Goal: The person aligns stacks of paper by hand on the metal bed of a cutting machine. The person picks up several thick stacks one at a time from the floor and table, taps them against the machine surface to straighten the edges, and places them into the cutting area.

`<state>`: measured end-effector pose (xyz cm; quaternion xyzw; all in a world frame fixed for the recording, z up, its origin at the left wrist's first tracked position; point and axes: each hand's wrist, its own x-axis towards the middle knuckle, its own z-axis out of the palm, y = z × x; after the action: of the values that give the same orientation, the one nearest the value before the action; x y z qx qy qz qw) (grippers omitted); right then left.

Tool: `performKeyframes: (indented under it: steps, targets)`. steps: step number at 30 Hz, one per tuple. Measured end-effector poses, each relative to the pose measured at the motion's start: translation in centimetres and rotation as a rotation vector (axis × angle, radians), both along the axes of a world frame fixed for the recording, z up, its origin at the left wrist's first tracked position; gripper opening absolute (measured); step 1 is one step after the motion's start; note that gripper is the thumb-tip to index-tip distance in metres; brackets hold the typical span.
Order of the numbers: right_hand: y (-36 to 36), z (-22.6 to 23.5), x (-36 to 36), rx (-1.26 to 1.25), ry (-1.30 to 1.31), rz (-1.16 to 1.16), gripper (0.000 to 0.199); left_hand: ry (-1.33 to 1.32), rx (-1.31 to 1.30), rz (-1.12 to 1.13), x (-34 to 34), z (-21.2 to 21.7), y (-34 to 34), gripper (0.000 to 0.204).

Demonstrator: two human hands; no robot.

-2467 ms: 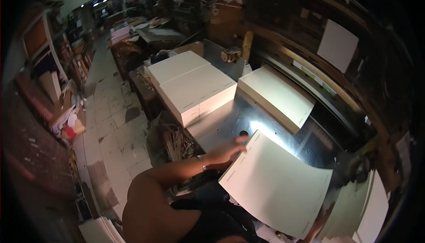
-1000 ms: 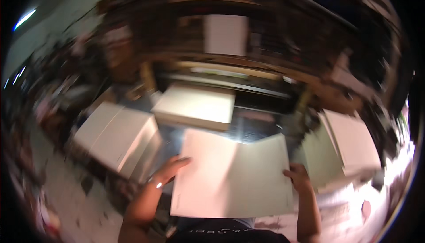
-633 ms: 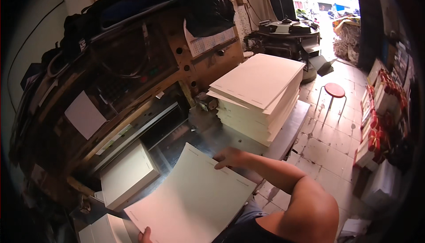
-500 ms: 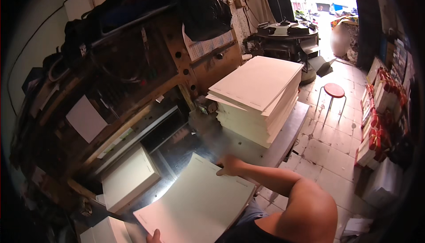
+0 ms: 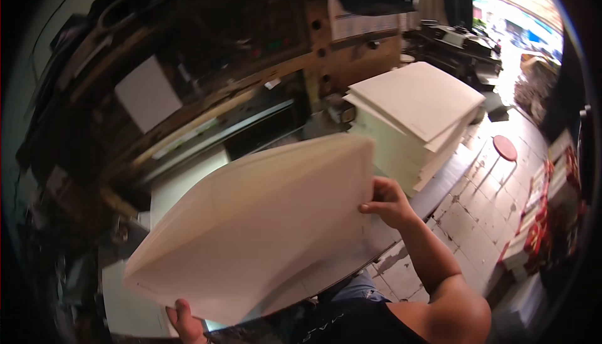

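A batch of large cream paper sheets (image 5: pixel 269 218) hangs between my two hands, bowed and fanned apart along its far edge. My right hand (image 5: pixel 387 202) pinches its right edge, the thumb on the near face. At the lower left corner my left hand (image 5: pixel 185 322) is closed on the sheets, thumb up. Behind the sheets, a lower stack of paper (image 5: pixel 188 178) on the machine bed is mostly covered. Another paper pile (image 5: pixel 128 300) lies at the lower left, partly behind the held sheets. A tall paper stack (image 5: pixel 417 103) stands beyond my right hand.
The metal table edge (image 5: pixel 439 187) runs under the tall stack. To the right, a red round stool (image 5: pixel 505 148) stands on the tiled floor (image 5: pixel 464 237). Red-and-white bundles (image 5: pixel 530 231) line the right side. A dark machine frame (image 5: pixel 251 81) rises at the back.
The sheets have been lifted off the machine bed and tilted up, now bowed and fanned. Both hands still grip them. The view has swung, so the surroundings sit elsewhere.
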<state>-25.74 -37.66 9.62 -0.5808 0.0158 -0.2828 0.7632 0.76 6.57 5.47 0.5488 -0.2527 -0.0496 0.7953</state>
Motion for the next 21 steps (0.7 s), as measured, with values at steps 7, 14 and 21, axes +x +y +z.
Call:
performKeyframes:
  steps: [7, 14, 21]
  targets:
    - [0.5, -4.3, 1.4, -0.066, 0.188, -0.066, 0.055, 0.076, -0.136, 0.008, 0.5, -1.6, -2.3, 0.066]
    - [0.5, -3.3, 4.4, -0.040, 0.025, -0.045, 0.060, -0.018, -0.007, 0.016, 2.3, -1.1, -3.7, 0.065]
    - [0.8, -5.9, 3.8, 0.058, -0.180, -0.201, 0.031, -0.100, 0.127, 0.082, 1.5, 0.2, -4.9, 0.043]
